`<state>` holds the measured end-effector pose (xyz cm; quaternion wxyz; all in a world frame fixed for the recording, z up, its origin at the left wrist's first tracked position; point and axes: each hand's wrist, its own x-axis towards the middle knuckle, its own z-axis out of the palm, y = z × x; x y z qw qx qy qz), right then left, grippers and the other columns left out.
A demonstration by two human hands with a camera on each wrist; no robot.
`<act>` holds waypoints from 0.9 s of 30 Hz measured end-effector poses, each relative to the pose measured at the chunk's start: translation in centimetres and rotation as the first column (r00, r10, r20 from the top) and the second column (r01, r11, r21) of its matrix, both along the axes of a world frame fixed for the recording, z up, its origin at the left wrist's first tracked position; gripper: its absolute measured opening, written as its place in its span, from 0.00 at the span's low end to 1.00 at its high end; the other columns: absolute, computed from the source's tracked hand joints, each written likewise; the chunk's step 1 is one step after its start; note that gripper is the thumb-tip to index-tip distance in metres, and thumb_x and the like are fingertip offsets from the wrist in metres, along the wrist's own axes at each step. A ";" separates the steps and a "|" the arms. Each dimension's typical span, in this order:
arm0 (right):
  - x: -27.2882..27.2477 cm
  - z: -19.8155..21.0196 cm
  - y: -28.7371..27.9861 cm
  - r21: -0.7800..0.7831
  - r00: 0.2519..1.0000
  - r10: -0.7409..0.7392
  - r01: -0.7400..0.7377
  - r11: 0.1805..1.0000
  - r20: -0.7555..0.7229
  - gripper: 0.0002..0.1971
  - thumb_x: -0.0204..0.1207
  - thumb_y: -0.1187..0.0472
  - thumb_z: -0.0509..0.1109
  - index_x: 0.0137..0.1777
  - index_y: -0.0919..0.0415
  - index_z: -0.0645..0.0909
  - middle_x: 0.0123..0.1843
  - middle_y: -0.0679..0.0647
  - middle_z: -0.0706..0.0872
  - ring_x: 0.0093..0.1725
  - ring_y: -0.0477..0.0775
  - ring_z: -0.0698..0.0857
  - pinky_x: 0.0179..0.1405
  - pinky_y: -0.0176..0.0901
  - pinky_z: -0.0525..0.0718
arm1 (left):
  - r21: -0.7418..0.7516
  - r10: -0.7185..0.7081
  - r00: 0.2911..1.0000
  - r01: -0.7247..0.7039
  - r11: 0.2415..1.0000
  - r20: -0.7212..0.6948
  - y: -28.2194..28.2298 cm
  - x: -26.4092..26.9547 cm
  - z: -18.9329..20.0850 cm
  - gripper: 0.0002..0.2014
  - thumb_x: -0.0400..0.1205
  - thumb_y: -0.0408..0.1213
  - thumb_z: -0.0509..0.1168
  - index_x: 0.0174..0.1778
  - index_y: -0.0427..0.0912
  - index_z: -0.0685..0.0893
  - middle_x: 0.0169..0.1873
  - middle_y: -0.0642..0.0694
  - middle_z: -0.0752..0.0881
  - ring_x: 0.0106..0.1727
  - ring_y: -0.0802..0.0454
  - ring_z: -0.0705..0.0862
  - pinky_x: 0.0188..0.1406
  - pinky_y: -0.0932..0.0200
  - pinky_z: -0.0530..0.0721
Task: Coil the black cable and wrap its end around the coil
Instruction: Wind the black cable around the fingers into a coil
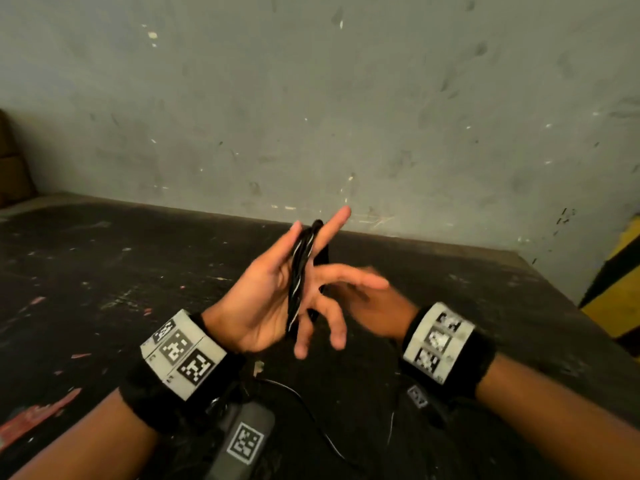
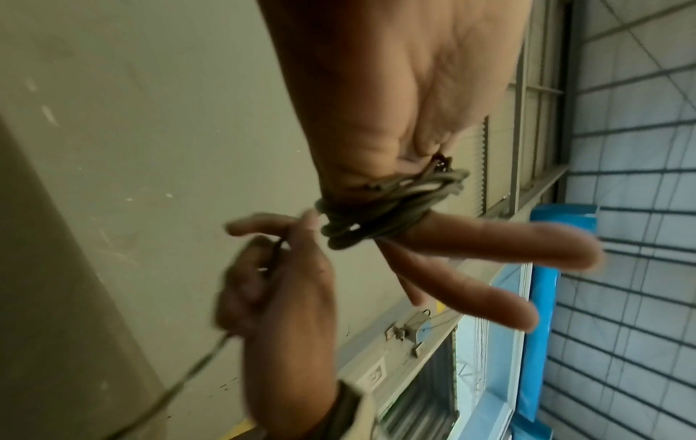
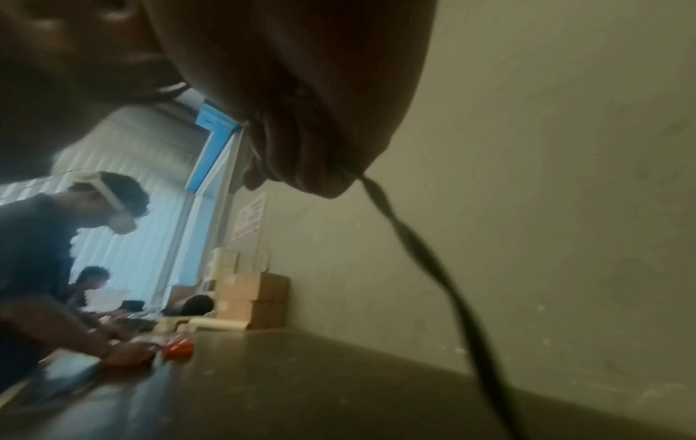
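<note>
My left hand [image 1: 263,299] is raised above the dark table [image 1: 104,265], palm up and fingers spread straight. The black cable's coil [image 1: 300,271] is wound in several turns around those fingers, as the left wrist view shows [image 2: 376,214]. My right hand [image 1: 374,306] sits just behind the left one, partly hidden and blurred. In the left wrist view the right hand [image 2: 278,285] pinches the free run of cable [image 2: 277,253] close to the coil. From that pinch the cable [image 3: 414,247] trails down toward the table, where a loose stretch [image 1: 311,414] lies near my wrists.
A scuffed grey wall [image 1: 346,98] stands close behind the table. A yellow-and-black striped edge [image 1: 620,282] is at the far right. Cardboard boxes [image 3: 256,297], an orange object [image 3: 177,349] and another person [image 3: 37,238] are further along the table to my left.
</note>
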<state>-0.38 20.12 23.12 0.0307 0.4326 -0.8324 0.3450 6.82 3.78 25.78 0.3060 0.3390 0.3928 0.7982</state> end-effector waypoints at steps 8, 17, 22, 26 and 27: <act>4.2 -1.9 -2.7 0.105 0.999 0.044 -0.045 0.993 0.006 0.11 0.84 0.59 0.59 0.58 0.63 0.78 0.52 0.61 0.86 0.49 0.55 0.83 0.40 0.39 0.77 | -0.002 0.364 0.931 -0.364 0.931 0.029 -0.1 -2.2 -0.2 0.25 0.81 0.63 0.41 0.77 0.72 0.56 0.67 0.31 0.81 0.39 0.38 0.91 0.21 0.52 0.89; 6.1 1.1 -2.0 0.365 0.994 0.109 -0.098 0.926 -0.010 0.12 0.83 0.58 0.60 0.46 0.64 0.81 0.36 0.44 0.77 0.39 0.37 0.80 0.40 0.38 0.78 | -0.232 0.665 0.723 -0.691 0.685 -0.190 -0.4 -2.5 -1.7 0.27 0.79 0.63 0.41 0.77 0.74 0.49 0.62 0.38 0.85 0.41 0.42 0.91 0.24 0.53 0.88; 5.9 5.5 -0.9 0.448 0.993 0.095 -0.054 0.892 -0.070 0.10 0.80 0.57 0.67 0.39 0.59 0.83 0.26 0.43 0.77 0.25 0.35 0.78 0.27 0.26 0.70 | -0.425 0.594 0.687 -0.727 0.540 -0.419 0.0 -1.8 -3.3 0.29 0.76 0.69 0.42 0.75 0.77 0.45 0.51 0.37 0.86 0.47 0.31 0.88 0.31 0.53 0.89; 4.6 9.3 0.3 0.485 0.974 0.110 0.000 0.875 -0.199 0.10 0.74 0.52 0.73 0.33 0.52 0.81 0.22 0.41 0.76 0.24 0.35 0.77 0.25 0.30 0.68 | -0.568 0.444 0.787 -0.617 0.545 -0.429 -0.2 -1.0 -4.7 0.45 0.74 0.72 0.39 0.81 0.44 0.52 0.37 0.43 0.91 0.20 0.53 0.81 0.13 0.65 0.74; 4.2 10.1 0.6 0.485 0.966 0.117 0.009 0.875 -0.229 0.10 0.72 0.51 0.75 0.33 0.51 0.80 0.21 0.41 0.76 0.25 0.34 0.77 0.24 0.29 0.69 | -0.584 0.414 0.801 -0.599 0.548 -0.433 -0.3 -0.9 -5.0 0.44 0.76 0.69 0.37 0.80 0.40 0.55 0.35 0.43 0.90 0.17 0.55 0.78 0.12 0.66 0.71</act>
